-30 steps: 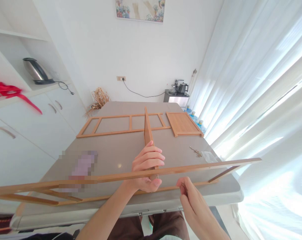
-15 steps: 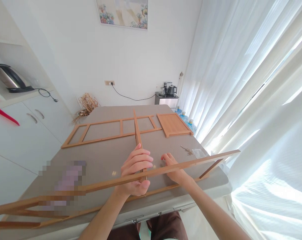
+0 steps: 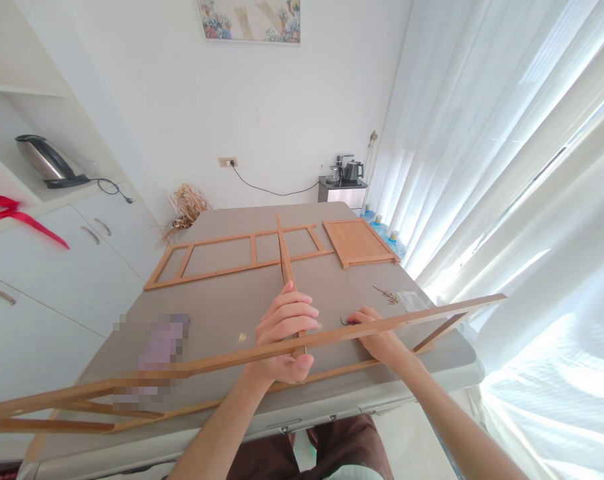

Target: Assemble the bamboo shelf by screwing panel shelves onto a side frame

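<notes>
Head view: I have left hand (image 3: 281, 328) fingers closed around wooden panel (image 3: 285, 259); right hand (image 3: 383, 343), at its three o'clock, fingers curled on dark tool (image 3: 347, 323).

Reference point: the joint at the upper rail; 12 o'clock points to the far wall. The wooden frame (image 3: 397, 324), light brown and ladder-like, stands on one long rail along the near table edge. Its upper rail spans from about 9 o'clock to 3 o'clock, with crosspieces toward both ends. The wooden panel (image 3: 284, 257) extends to 12 o'clock, upright and nearly edge-on, its near end at the upper rail. A small screw (image 3: 305, 349) shows at this joint. The dark bent key (image 3: 344, 323) is at 2 o'clock, beyond the rail, partly hidden.
</notes>
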`<state>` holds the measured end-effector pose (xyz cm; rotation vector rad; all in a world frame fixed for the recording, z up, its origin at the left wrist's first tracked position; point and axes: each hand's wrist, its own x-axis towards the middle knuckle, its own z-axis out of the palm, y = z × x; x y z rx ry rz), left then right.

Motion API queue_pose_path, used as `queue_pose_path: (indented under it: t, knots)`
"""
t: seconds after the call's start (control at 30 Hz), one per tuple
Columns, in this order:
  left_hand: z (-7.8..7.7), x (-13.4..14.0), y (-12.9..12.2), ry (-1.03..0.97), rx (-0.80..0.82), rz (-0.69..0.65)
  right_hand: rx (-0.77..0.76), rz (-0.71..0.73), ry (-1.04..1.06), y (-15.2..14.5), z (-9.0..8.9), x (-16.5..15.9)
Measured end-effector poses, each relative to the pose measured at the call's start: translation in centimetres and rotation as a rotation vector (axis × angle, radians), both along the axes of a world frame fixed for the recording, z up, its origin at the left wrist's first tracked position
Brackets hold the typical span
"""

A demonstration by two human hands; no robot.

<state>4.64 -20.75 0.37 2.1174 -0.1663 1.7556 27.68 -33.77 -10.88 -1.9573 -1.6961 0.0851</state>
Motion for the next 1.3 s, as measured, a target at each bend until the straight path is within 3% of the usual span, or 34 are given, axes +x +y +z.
queue_pose_path:
  t: [0.1, 0.2, 0.33, 0.43, 0.53, 0.63, 0.77, 0.97, 1.3]
  knots:
    - [0.0, 0.0, 0.0, -0.008, 0.0, 0.005, 0.012, 0.034, -0.028, 0.9, 0.6, -0.6]
    - [0.0, -0.2, 0.0, -0.002, -0.01, -0.015, 0.035, 0.081, -0.045, -0.2, 2.4, -2.6]
    - [-0.2, -0.4, 0.1, 0.025, -0.015, -0.059, 0.055, 0.145, 0.063, -4.8, 6.5, -7.1]
    - [-0.3, -0.4, 0.2, 0.029, -0.015, -0.076, 0.215, 0.114, 0.102, -7.3, 10.0, -10.1]
    - [-0.4, -0.5, 0.1, 0.039, -0.018, -0.084, 0.317, 0.143, 0.118, -7.2, 12.7, -12.0]
    - [-0.4, -0.6, 0.1, 0.049, -0.025, -0.096, 0.346, 0.193, 0.178, -5.8, 14.4, -12.8]
    - [-0.3, -0.7, 0.2, 0.069, -0.022, -0.105, 0.435, 0.19, 0.171, -4.4, 15.1, -13.6]
    - [-0.4, -0.8, 0.3, 0.08, -0.005, -0.103, 0.585, 0.199, 0.054, -3.6, 14.3, -14.0]
    - [-0.6, -1.4, 0.4, 0.17, -0.021, -0.141, 0.694, 0.292, 0.001, -3.6, 13.9, -13.9]
